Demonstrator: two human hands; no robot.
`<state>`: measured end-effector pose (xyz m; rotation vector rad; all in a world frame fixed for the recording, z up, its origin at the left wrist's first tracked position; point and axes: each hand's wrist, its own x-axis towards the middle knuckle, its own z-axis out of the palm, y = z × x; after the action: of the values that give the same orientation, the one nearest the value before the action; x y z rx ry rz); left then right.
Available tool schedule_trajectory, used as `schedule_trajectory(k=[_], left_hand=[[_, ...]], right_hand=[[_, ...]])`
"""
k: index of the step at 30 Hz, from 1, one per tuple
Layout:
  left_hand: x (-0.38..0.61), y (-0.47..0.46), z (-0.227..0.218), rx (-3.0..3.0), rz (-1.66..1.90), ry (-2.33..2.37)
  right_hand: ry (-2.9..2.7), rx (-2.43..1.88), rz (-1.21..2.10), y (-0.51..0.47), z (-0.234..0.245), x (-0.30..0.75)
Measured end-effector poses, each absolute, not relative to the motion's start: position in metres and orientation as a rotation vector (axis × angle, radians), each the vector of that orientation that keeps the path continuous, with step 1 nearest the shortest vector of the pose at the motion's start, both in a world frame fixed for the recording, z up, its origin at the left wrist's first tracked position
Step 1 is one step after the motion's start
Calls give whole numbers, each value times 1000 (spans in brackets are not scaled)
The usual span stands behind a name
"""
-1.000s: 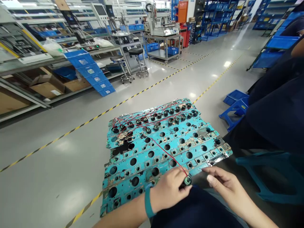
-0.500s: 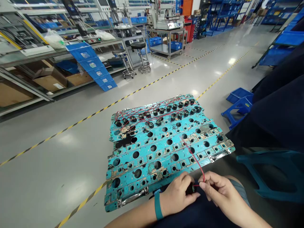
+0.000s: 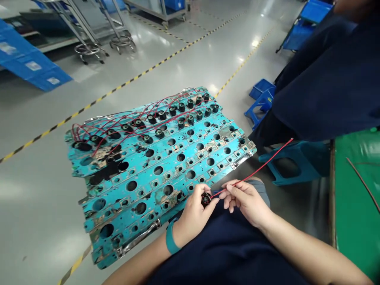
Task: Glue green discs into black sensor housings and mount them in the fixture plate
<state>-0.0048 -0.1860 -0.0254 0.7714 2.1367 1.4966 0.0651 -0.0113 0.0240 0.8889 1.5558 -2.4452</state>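
Near centre, left hand (image 3: pixel 194 213): pinching one black round part (image 3: pixel 206 199).
Right hand (image 3: pixel 246 198): pinching one red wire (image 3: pixel 258 169).
Plate (image 3: pixel 118 215): one, teal, perforated.

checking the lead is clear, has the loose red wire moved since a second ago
Yes: the red wire swung right, off the teal board, and now runs past the right hand toward the blue stool.

Red wire (image 3: pixel 255 170) now off the panel (image 3: pixel 124 198)

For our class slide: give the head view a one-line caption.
Left hand pinches a black part, right hand holds its red wire by a teal board.
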Motion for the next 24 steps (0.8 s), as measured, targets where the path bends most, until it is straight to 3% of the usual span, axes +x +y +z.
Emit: schedule_trajectory(k=[5,8,13,16,24], left_hand=[[0,-189,-20,795,1415,2065],[1,-188,-14,797,1407,2029],[5,-182,-8,837,1383,2034],[8,-178,-8,874,1363,2008],[13,-163,1,1026,1275,1993]], right_hand=[[1434,1044,-2345,-5,14,72],[1762,997,-2169,-4,17,83],[2953,371,-1644,-9,39,98],[3093,95,-1422,-12,45,98],[2963,85,-1547,-3,42,104]])
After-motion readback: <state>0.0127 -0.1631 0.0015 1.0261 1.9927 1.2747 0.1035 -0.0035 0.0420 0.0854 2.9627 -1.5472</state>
